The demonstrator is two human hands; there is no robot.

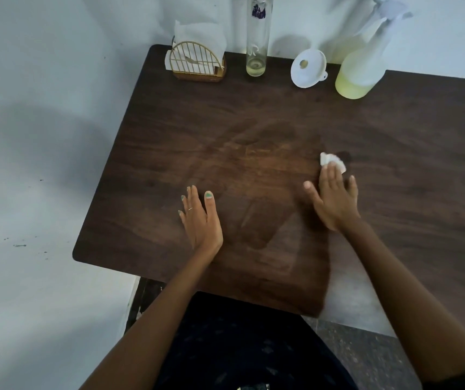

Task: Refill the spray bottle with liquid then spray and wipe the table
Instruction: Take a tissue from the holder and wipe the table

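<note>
Dark brown wood-grain desk (394,153) with rounded corners stood pushed against a pale white wall (42,66); the wall also ran down the desk's left side. Grey speckled floor (366,347) showed below the near edge. The desk's middle carried dull, smeared streaks, with a small darker wet-looking patch just right of the tissue.

Along the far edge, left to right: a gold wire arch-shaped napkin holder (196,63) filled with white paper napkins at the far left corner; a tall clear glass cylinder bottle (258,38) with a little yellowish liquid at its bottom; a white plastic funnel (308,68) lying tilted on its side; a frosted translucent spray bottle (362,68) with pale yellow liquid in its lower part and a white trigger head, standing upright.

Left hand (201,218) lay flat on the desk near the near edge, fingers straight and close together, thumb apart, holding nothing. Right hand (334,198) pressed a small crumpled white tissue (332,161) to the desk under straight fingertips, right of centre, well apart from the left hand.
</note>
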